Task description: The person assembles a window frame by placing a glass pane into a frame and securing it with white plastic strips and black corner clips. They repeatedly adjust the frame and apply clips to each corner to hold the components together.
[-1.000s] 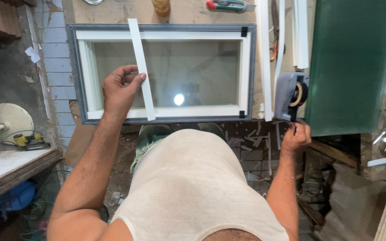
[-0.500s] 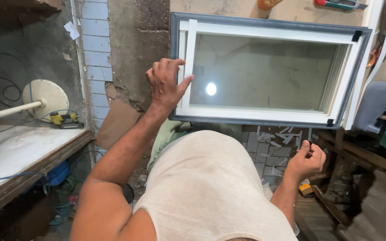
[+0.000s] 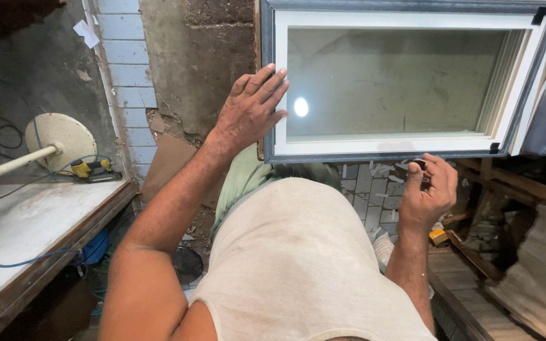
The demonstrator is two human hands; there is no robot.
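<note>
Now the left hand (image 3: 249,107) rests flat and open on the window frame (image 3: 272,136), steadying it; the right hand (image 3: 426,189) pinches a small black piece (image 3: 416,165), probably needing careful seating at the frame's lower corner

Soft, even light fills the workshop, brightest on the pale worktop (image 3: 26,221) at lower left and on the white frame (image 3: 406,145). A small round glare spot (image 3: 301,107) reflects off the pane (image 3: 393,82), mirroring a lamp overhead. The upper left corner falls into deep shadow, as does the floor under the worktop. The left hand (image 3: 248,110) and right hand (image 3: 428,192) are sharp, with little motion blur. Wide-angle distortion bends the tile edge and frame sides near the borders.
</note>
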